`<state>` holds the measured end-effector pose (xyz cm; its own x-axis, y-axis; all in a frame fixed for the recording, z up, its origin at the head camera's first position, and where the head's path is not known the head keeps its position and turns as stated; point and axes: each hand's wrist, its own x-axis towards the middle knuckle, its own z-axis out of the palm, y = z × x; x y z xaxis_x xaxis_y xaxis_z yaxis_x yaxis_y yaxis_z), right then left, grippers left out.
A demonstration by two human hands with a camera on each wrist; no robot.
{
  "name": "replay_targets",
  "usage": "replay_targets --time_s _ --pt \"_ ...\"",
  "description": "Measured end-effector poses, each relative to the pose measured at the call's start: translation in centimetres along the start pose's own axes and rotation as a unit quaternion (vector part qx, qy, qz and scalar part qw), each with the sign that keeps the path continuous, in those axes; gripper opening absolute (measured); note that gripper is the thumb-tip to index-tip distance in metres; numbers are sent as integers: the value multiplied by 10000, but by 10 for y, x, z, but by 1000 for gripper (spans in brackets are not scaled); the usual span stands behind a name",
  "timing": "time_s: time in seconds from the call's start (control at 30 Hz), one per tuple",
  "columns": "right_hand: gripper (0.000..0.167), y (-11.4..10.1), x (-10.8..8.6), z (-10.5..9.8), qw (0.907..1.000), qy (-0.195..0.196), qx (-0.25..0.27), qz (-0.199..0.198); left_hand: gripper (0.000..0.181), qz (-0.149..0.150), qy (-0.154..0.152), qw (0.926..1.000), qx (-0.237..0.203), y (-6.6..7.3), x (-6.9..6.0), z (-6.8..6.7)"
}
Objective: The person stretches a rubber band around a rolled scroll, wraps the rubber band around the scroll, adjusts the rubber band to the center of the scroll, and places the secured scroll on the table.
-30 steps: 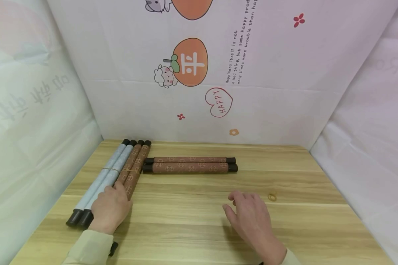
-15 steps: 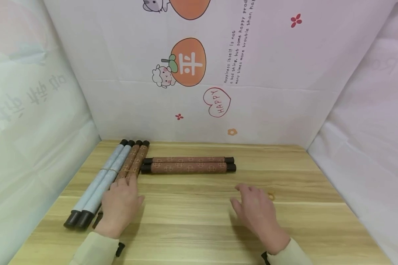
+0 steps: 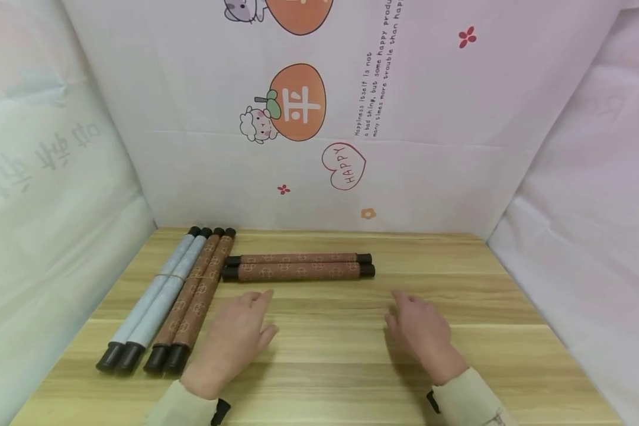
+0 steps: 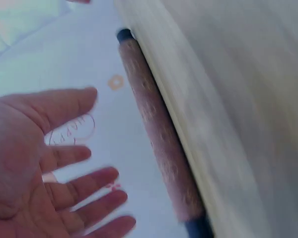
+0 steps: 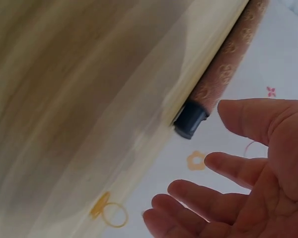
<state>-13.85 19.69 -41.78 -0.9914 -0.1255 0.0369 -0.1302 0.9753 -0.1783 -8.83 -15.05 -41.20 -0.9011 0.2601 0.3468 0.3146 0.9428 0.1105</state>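
Note:
My left hand (image 3: pixel 234 337) hovers above the table with its fingers extended and holds nothing. It is just right of a pair of brown patterned scrolls (image 3: pixel 194 302) with black end knobs, bound by a thin band. Opposite, my right hand (image 3: pixel 420 328) is also off the table, fingers loosely spread, nothing in it. Two more brown scrolls (image 3: pixel 298 271) lie side by side, crosswise, beyond both hands; no band shows on them. In the right wrist view, yellow rubber bands (image 5: pixel 114 214) lie on the table; my right hand seems to hide them in the head view.
At the far left lies a pair of light blue scrolls (image 3: pixel 160 293), bound by a thin band, alongside the bound brown pair. The wooden table (image 3: pixel 319 378) ends at a white printed cloth (image 3: pixel 426 177) at the back, with white cloth on both sides.
My left hand has left the bound brown scrolls and moved right, uncovering their near ends. My right hand has shifted slightly right, over where the rubber bands showed.

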Motion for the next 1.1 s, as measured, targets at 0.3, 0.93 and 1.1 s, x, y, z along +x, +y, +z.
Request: replay_targets --time_s 0.3,0.93,1.1 --pt "56 15 9 5 9985 -433 -115 300 64 200 -460 9935 -1023 21 -3 3" --pt "23 28 19 6 9939 -904 -86 622 61 539 -718 9891 -1171 40 -7 7" --pt "23 29 19 6 9949 -845 -149 538 59 588 -732 9881 -1222 42 -8 6"
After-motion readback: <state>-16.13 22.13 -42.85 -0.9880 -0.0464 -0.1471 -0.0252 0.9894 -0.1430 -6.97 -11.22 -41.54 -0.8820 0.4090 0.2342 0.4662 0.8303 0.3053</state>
